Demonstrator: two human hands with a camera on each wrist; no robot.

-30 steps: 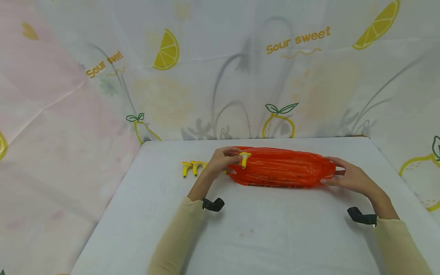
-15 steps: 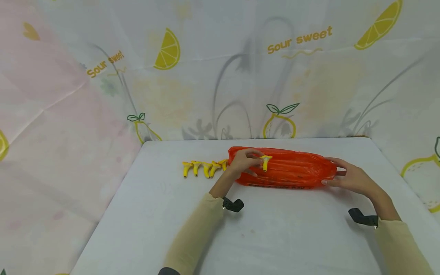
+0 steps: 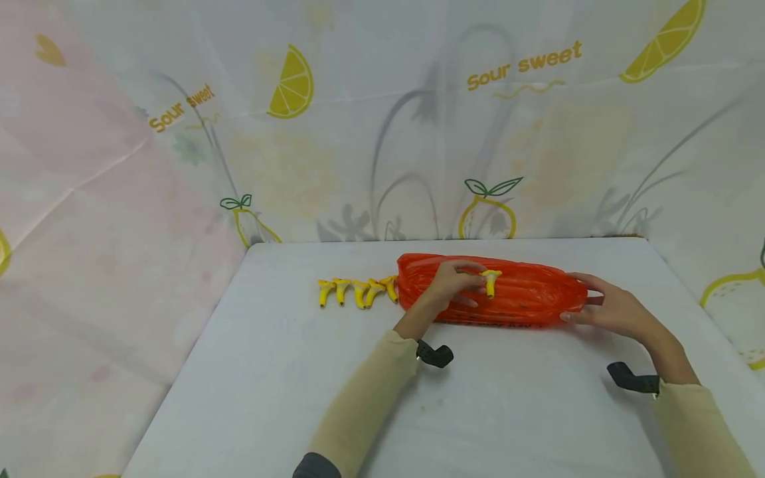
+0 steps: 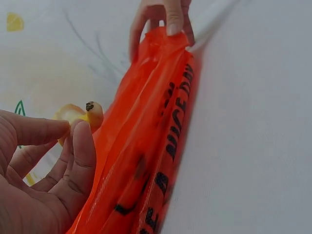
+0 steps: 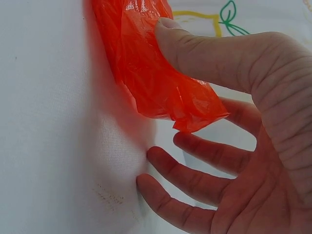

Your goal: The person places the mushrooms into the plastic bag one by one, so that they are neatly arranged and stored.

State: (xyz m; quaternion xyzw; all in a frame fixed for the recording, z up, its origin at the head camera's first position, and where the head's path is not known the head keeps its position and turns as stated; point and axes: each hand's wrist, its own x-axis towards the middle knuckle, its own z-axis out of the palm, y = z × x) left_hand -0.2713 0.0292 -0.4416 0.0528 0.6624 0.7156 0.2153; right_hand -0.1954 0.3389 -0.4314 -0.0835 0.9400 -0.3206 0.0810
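Head view shows the right hand pinching one end of a red bag, the left hand holding a yellow mushroom above it, and five more mushrooms on the table beside its other end.

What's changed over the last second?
The left hand, pinching a yellow mushroom-shaped piece, has moved right along the red bag, bringing the whole row of five yellow pieces into view. Nothing was newly taken hold of or let go. The right hand still grips the bag's right end; bag and row look unmoved.
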